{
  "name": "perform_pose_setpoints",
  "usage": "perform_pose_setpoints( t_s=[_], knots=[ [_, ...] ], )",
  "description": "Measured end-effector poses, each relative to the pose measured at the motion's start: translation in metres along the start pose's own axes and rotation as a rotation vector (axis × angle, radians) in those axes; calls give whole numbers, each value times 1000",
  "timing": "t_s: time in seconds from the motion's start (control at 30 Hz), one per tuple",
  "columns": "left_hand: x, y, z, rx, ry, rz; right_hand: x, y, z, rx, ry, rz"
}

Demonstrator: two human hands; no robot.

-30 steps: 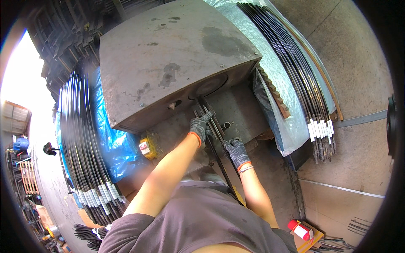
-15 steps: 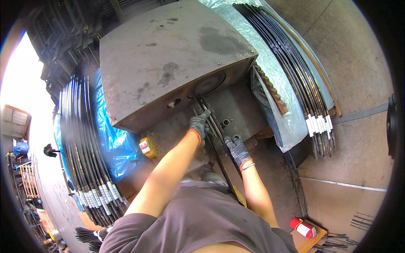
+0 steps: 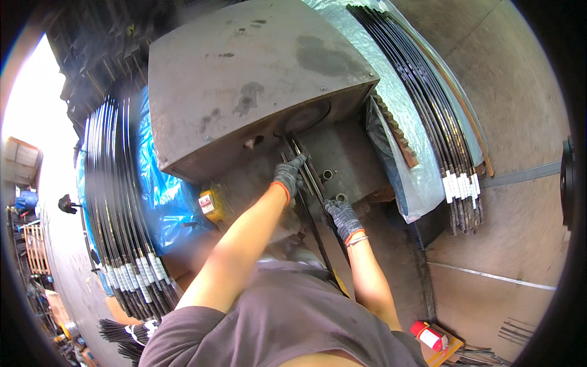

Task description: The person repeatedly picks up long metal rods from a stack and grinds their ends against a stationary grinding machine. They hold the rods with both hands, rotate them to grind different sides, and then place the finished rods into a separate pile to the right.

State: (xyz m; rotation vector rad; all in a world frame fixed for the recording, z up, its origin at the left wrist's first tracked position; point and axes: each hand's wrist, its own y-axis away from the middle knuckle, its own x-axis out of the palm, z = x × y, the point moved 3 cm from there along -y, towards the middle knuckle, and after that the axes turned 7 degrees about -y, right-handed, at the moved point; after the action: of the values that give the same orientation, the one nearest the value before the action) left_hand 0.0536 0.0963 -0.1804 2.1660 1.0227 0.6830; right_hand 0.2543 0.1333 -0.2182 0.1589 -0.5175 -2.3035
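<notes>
In the head view, dark metal rods (image 3: 313, 177) run from the round opening in a grey metal machine housing (image 3: 257, 67) back toward my body. My left hand (image 3: 288, 174), in a grey knit glove with an orange cuff, is closed around the rods close to the opening. Nearer to me, my right hand (image 3: 343, 216), gloved alike, is closed on the right-hand rod. Its fingertips are partly hidden. A short upright metal tube (image 3: 328, 175) stands just right of the rods. The rods' far ends are out of sight inside the housing.
Long black rods with white-wrapped ends lie in rows on blue plastic sheeting (image 3: 162, 202) at left and pale sheeting (image 3: 400, 92) at right. A yellow box (image 3: 212, 205) sits left of my arms. A red cylinder (image 3: 429, 336) lies on cardboard at lower right.
The view has shifted slightly. Both hands keep their grip on the rods, with almost no movement along them.
</notes>
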Motion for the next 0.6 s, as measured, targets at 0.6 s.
perform_pose_setpoints(
  t_s=[0.6],
  knots=[
    [-4,-15,5,-24,-79,-34,6,6,24,-80,-57,27]
  ],
)
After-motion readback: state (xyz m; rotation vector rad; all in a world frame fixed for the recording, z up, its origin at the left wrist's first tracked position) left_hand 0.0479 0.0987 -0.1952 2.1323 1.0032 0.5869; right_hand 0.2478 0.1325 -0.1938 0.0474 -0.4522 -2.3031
